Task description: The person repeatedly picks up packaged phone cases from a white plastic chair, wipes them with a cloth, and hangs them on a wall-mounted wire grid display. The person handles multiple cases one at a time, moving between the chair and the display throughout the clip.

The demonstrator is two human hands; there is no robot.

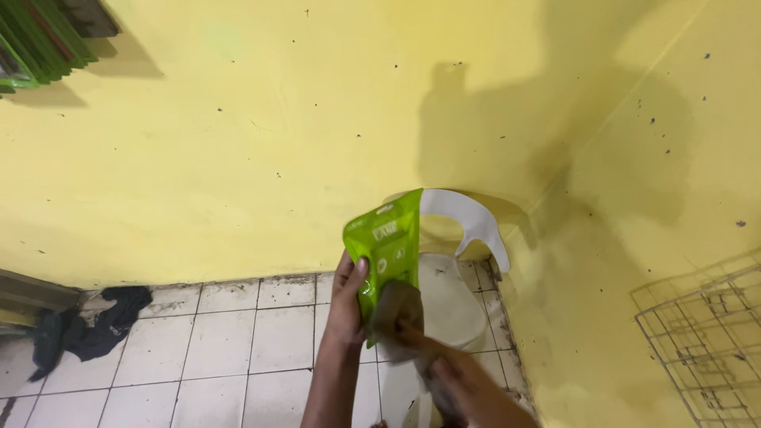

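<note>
I hold a green pouch (386,250) upright in front of me, above the white tiled floor (238,341) near the corner where the two yellow walls (277,143) meet. It is a flat, glossy refill-type pouch with pale print on its face; I cannot see inside it, so I cannot tell what it contains or how full it is. My left hand (347,305) grips its left edge, thumb pressed on the front and the other fingers closed behind it. My right hand (460,380) comes up from the lower edge of view and holds a brownish scrubbing pad (399,313) against the lower right part of the pouch; the hand is blurred, but its fingers look closed around the pad.

Just behind the pouch, in the corner of the floor, stands a white toilet (452,305), its seat (476,222) tipped up against the wall. What is in the bowl is hidden. A dark cloth (99,325) lies crumpled on the tiles by the left wall edge. A wire rack (705,333) leans against the right wall, and green slats (36,40) show at the top left corner.
</note>
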